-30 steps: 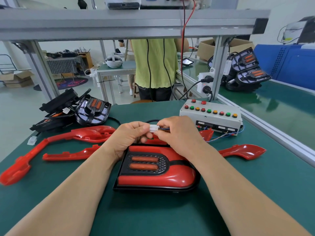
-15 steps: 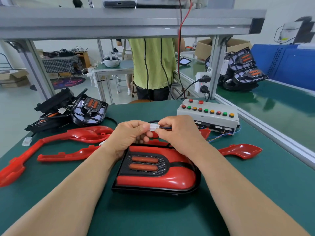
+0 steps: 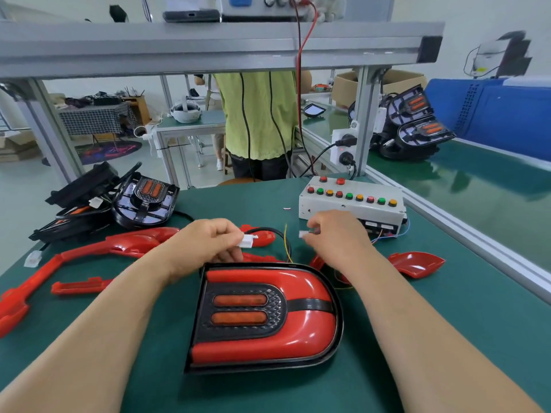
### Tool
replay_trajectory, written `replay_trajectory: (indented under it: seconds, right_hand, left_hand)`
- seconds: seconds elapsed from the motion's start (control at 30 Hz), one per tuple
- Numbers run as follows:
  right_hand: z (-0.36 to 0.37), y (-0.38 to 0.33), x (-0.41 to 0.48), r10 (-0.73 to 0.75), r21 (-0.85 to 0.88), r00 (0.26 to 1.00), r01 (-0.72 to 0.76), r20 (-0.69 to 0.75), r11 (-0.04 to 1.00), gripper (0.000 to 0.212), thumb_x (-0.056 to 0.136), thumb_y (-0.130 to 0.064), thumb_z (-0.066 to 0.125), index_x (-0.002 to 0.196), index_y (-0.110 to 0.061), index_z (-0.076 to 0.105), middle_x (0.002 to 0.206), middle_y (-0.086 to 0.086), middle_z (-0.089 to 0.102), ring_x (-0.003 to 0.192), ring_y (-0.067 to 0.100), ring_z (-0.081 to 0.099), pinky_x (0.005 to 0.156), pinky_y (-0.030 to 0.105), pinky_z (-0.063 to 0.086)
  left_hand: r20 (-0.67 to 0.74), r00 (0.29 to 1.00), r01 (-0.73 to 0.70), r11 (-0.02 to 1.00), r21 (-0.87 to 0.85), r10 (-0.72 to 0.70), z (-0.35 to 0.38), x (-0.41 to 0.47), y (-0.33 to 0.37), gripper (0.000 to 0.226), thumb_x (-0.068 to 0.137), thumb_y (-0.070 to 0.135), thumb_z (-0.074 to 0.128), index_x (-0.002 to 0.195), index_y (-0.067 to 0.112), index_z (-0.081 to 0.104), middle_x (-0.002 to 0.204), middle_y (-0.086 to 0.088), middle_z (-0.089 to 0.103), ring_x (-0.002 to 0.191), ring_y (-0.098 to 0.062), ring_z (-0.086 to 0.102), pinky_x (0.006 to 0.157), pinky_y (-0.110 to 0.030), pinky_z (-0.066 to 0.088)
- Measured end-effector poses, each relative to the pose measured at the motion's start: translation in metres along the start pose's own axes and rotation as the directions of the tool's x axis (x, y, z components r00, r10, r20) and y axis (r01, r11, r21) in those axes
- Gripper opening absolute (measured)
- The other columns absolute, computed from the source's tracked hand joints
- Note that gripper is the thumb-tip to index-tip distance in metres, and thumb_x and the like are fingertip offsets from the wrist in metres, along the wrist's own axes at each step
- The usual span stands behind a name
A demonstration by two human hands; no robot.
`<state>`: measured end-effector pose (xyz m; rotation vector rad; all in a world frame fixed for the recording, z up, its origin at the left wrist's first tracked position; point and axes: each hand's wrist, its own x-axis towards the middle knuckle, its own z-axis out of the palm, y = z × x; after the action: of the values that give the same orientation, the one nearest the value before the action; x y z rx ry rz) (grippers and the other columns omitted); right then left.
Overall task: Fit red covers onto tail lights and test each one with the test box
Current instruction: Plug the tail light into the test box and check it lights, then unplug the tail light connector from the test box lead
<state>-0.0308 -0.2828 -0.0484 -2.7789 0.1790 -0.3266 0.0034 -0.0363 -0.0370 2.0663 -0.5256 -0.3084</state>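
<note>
Left hand point(image 3: 208, 244) pinches the white plug point(image 3: 247, 241), right hand point(image 3: 338, 238) the other plug point(image 3: 304, 234) (light and hard, I think; don't pull the wires point(image 3: 286, 244)).

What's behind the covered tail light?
The left hand pinches a white plug on a black cable; the right hand pinches a second plug, apart from it. Loose red covers and a yellow wire lie there. Where the cable enters the light is hidden.
</note>
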Motion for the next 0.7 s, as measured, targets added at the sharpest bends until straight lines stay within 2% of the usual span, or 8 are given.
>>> replay_trajectory:
  seconds: [0.07, 0.13, 0.23, 0.33, 0.4, 0.57, 0.63, 0.7]
  right_hand:
    - [0.004, -0.002, 0.000, -0.007, -0.004, 1.000, 0.007, 0.018, 1.000, 0.025, 0.092, -0.034, 0.063, 0.111, -0.021, 0.071, 0.113, 0.002, 0.070, 0.109, 0.026, 0.060, 0.089, 0.036, 0.051]
    - [0.009, -0.003, 0.002, -0.010, -0.037, 0.999, 0.012, 0.035, 0.999, 0.019, 0.090, -0.028, 0.063, 0.103, -0.018, 0.073, 0.107, 0.004, 0.069, 0.103, 0.027, 0.062, 0.082, 0.035, 0.052]
    - [0.013, -0.003, 0.003, -0.007, -0.059, 0.999, 0.010, 0.047, 0.998, 0.015, 0.090, -0.026, 0.062, 0.096, -0.017, 0.073, 0.099, 0.006, 0.068, 0.096, 0.028, 0.063, 0.070, 0.030, 0.046]
    - [0.016, -0.002, 0.003, -0.030, -0.038, 0.999, 0.031, 0.012, 0.999, 0.020, 0.091, -0.029, 0.062, 0.103, -0.019, 0.074, 0.106, 0.007, 0.066, 0.104, 0.028, 0.059, 0.075, 0.032, 0.044]
    - [0.016, -0.002, 0.003, -0.057, -0.015, 0.998, 0.057, -0.011, 0.998, 0.023, 0.091, -0.031, 0.064, 0.110, -0.022, 0.072, 0.114, 0.006, 0.062, 0.113, 0.027, 0.053, 0.083, 0.033, 0.043]
    - [0.017, 0.001, 0.006, -0.098, 0.024, 0.994, 0.099, -0.043, 0.995, 0.031, 0.093, -0.033, 0.064, 0.122, -0.023, 0.068, 0.127, 0.004, 0.059, 0.121, 0.025, 0.046, 0.095, 0.033, 0.040]
    - [0.018, 0.000, 0.005, -0.110, 0.012, 0.993, 0.110, -0.032, 0.994, 0.031, 0.094, -0.033, 0.063, 0.123, -0.022, 0.067, 0.129, 0.003, 0.058, 0.122, 0.024, 0.045, 0.097, 0.033, 0.039]
    - [0.016, 0.001, 0.008, -0.112, 0.047, 0.992, 0.115, -0.050, 0.992, 0.031, 0.094, -0.030, 0.062, 0.123, -0.020, 0.067, 0.129, 0.004, 0.059, 0.123, 0.024, 0.047, 0.098, 0.032, 0.038]
  left_hand:
    - [0.047, 0.998, 0.047, 0.998, 0.039, -0.049, -0.004, -0.005, 0.006, 0.016, 0.099, 0.022, 0.057, 0.093, 0.010, 0.066, 0.081, -0.003, 0.075, 0.064, -0.002, 0.060, 0.061, -0.013, 0.047]
    - [0.078, 0.993, 0.086, 0.995, 0.053, -0.090, -0.007, -0.010, 0.012, 0.015, 0.097, 0.028, 0.060, 0.094, 0.014, 0.066, 0.082, 0.000, 0.073, 0.068, -0.006, 0.059, 0.062, -0.018, 0.046]
    - [0.178, 0.977, 0.106, 0.991, 0.081, -0.119, -0.009, -0.019, 0.021, 0.035, 0.081, 0.052, 0.064, 0.104, 0.025, 0.067, 0.088, 0.007, 0.074, 0.071, -0.003, 0.063, 0.062, -0.016, 0.048]
    - [0.258, 0.961, 0.081, 0.994, 0.077, -0.099, -0.004, -0.019, 0.022, 0.044, 0.074, 0.045, 0.074, 0.112, 0.023, 0.069, 0.106, 0.000, 0.076, 0.097, -0.016, 0.071, 0.092, -0.030, 0.054]
    - [0.253, 0.965, 0.066, 0.998, 0.006, -0.065, -0.003, -0.018, 0.019, 0.043, 0.074, 0.036, 0.084, 0.111, 0.019, 0.071, 0.110, -0.008, 0.074, 0.099, -0.019, 0.070, 0.098, -0.036, 0.052]
    - [0.327, 0.942, 0.109, 0.991, -0.071, -0.080, -0.007, -0.016, 0.009, 0.055, 0.066, 0.054, 0.083, 0.110, 0.022, 0.073, 0.115, -0.011, 0.073, 0.099, -0.018, 0.068, 0.094, -0.035, 0.052]
    - [0.325, 0.944, 0.105, 0.989, -0.105, -0.066, -0.003, -0.013, 0.006, 0.037, 0.076, 0.040, 0.080, 0.106, 0.020, 0.074, 0.109, -0.008, 0.074, 0.096, -0.017, 0.069, 0.087, -0.029, 0.055]
    - [0.261, 0.964, 0.091, 0.981, -0.172, -0.044, 0.001, -0.011, 0.007, 0.022, 0.079, 0.025, 0.081, 0.098, 0.015, 0.075, 0.099, -0.007, 0.075, 0.084, -0.014, 0.069, 0.075, -0.024, 0.055]
